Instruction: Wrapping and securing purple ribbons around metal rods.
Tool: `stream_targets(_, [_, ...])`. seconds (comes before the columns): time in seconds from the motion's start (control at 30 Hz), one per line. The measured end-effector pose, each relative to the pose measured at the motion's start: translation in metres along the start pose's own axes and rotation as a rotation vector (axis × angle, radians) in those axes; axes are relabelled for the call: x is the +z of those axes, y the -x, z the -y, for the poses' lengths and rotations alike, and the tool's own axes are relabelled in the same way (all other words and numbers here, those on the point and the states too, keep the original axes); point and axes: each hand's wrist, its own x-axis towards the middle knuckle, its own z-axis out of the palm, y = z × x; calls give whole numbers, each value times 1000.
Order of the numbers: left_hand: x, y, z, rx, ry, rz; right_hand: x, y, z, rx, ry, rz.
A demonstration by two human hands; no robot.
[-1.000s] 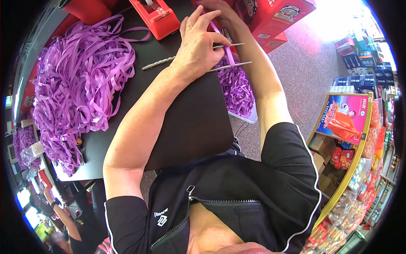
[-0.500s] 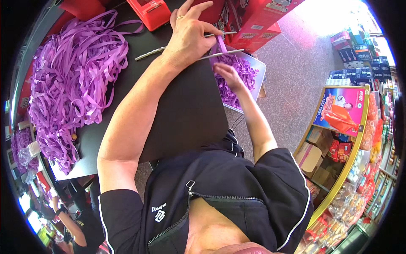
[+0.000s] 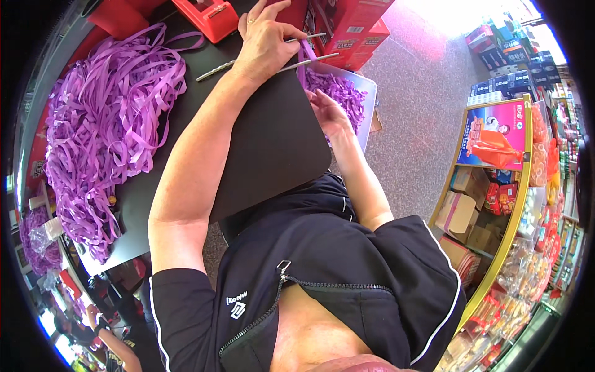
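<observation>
My left hand [image 3: 263, 49] is over the far edge of the dark table, its thumb and forefinger pinched at a purple ribbon [image 3: 302, 61] beside a thin metal rod [image 3: 316, 36]. A second metal rod [image 3: 319, 60] lies nearly parallel, and the ribbon runs down across both. Just beyond the table's right edge, my right hand [image 3: 333, 115] has its fingers apart near the ribbon's lower part, which is partly hidden. Below it stands a pale plastic bin [image 3: 370, 99] of tangled purple ribbon [image 3: 344, 93]. A large heap of purple ribbon [image 3: 114, 118] covers the table's left side.
A red tape dispenser [image 3: 209, 18] stands at the back of the black table [image 3: 273, 142]. Red boxes [image 3: 353, 28] are stacked by the bin. Across the speckled floor [image 3: 406, 118] is a gold-edged display case [image 3: 517, 204] with packaged goods. Another person's arm [image 3: 118, 347] shows at lower left.
The view has shifted slightly, moving the rods and bin left in the picture. My right hand has come nearer the table edge; my left keeps its pinch.
</observation>
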Motion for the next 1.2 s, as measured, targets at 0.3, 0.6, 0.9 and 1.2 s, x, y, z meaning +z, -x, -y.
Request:
stream_targets(0.3, [-1, -1, -2, 15, -29, 4, -22, -42, -10, -761, 1124, -163])
stream_targets(0.6, [-7, 0, -5, -83, 58, 65, -23, 41, -18, -872, 1618, -145])
stream_targets(0.9, [-3, 1, 0, 20, -43, 13, 34, 154, -2, -642, 1495, 61])
stream_targets(1.2, [2, 1, 9, 29, -39, 36, 81, 174, -5, -744, 1342, 320])
